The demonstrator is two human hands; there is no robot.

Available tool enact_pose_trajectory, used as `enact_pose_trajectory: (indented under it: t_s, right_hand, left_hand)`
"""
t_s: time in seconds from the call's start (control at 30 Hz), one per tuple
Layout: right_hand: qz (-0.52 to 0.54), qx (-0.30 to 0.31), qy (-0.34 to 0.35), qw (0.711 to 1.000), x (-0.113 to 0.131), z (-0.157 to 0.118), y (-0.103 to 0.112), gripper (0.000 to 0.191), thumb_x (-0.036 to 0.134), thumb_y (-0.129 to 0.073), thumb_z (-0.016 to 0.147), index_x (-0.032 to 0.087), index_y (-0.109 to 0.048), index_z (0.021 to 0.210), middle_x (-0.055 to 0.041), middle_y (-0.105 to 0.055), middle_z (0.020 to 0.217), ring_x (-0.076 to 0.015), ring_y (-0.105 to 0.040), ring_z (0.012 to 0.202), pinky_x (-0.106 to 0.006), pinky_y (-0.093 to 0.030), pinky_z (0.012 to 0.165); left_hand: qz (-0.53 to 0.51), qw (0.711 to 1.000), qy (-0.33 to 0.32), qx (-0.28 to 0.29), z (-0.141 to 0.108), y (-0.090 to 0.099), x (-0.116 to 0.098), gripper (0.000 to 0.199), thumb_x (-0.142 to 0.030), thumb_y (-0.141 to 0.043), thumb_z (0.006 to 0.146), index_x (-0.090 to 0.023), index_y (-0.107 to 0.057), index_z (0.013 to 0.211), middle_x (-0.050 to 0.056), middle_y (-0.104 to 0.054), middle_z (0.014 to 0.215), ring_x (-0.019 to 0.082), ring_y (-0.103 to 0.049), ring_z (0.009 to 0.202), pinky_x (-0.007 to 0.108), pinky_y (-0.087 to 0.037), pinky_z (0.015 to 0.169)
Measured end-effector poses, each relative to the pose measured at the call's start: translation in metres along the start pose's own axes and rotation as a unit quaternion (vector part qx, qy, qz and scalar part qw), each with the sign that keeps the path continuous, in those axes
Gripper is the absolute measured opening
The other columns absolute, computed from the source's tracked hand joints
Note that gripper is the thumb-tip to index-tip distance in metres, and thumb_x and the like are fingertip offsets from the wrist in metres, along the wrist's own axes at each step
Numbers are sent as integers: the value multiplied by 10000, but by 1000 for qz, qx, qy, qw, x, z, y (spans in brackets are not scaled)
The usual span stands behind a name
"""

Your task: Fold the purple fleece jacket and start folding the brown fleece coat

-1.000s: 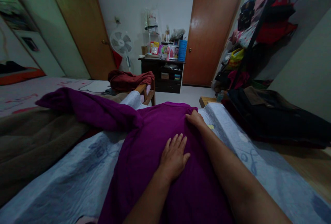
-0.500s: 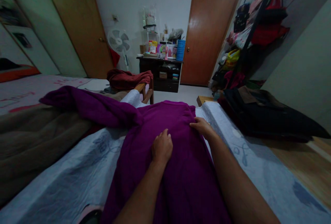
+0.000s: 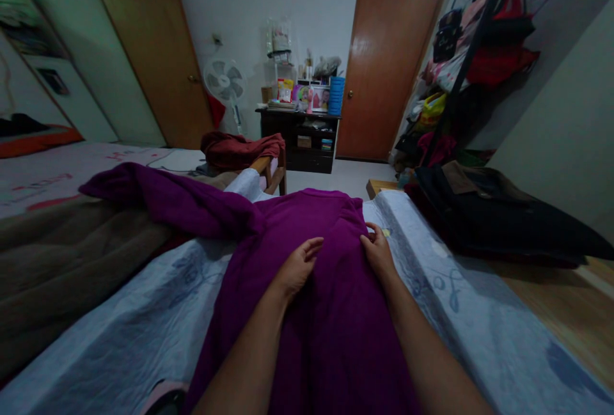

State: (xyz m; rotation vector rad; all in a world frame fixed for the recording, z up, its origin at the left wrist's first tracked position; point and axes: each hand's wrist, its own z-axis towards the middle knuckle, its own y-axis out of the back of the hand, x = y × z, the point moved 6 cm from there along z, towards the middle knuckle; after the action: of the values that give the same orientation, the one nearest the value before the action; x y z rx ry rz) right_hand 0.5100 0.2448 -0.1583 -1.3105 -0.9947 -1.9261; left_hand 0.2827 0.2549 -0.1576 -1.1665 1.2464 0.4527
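Note:
A purple long-sleeved top (image 3: 307, 217) lies spread out in front of me, neckline at the far end. One sleeve stretches out to the left; the right sleeve does not show as stretched out. Above the middle of the top is my left hand (image 3: 298, 268), open, fingers extended and pointing right, holding nothing. My right hand (image 3: 378, 250) is at the top's right edge, thumb and fingers apart. Its thumb is at the cloth, though I cannot make out whether it touches. Under the top is a pale blue patterned bed cover (image 3: 432, 287).
A brown blanket (image 3: 86, 268) lies on the left. Dark folded clothes (image 3: 499, 210) are stacked on the right. A reddish cloth (image 3: 244, 146) hangs over a wooden bed frame (image 3: 275, 175). Further back stand a fan (image 3: 224, 79) and a dark cabinet (image 3: 281, 130).
My left hand has turned, its fingers now pointing right. My right hand has come slightly nearer along the top's edge, and its thumb and fingers have parted.

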Motion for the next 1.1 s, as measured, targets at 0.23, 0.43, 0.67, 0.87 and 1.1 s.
enact_pose_trajectory:
  t_s: [0.23,0.43,0.67,0.87,1.1]
  right_hand:
    - [-47,-4,32,998,4,0,0,425,386,-536,731,168,-585,1093,-61,-668,908,-212,-601,773,-351,-479,755]
    - [-78,-28,55,995,9,-1,3,423,364,-529,745,169,-584,1116,-96,-669,996,-233,-618,875,-371,-485,812]
    - [-203,-68,97,972,22,-2,13,359,261,-488,785,162,-606,1109,-136,-653,1050,-262,-603,971,-418,-464,904]
    - [-324,4,215,921,48,-10,-11,463,250,-484,847,192,-531,1304,-116,-479,1414,-271,-387,1328,-490,-270,1108]
    - [-347,211,130,904,18,-19,-41,544,447,-359,957,262,-357,1469,-56,-317,1552,-240,-215,1449,-518,-113,1159]
  left_hand:
    - [299,947,-103,-55,7,-1,0,518,-97,-555,812,-173,-515,1323,116,-602,1297,185,-581,1157,340,-435,1022]
    - [469,869,-89,-131,5,5,-3,449,-75,-376,848,-187,-601,1220,70,-677,1190,183,-613,1084,326,-441,989]
    - [542,823,-62,-156,-1,2,-9,507,-36,-343,846,-212,-601,1244,61,-670,1208,172,-607,1100,295,-421,999]
    - [593,790,-69,-140,1,-2,-8,547,-16,-346,852,-220,-550,1316,74,-649,1230,170,-582,1120,267,-413,986]
    - [587,792,-89,-141,0,-1,-10,470,-50,-337,889,-229,-556,1264,74,-668,1179,165,-603,1083,272,-423,949]
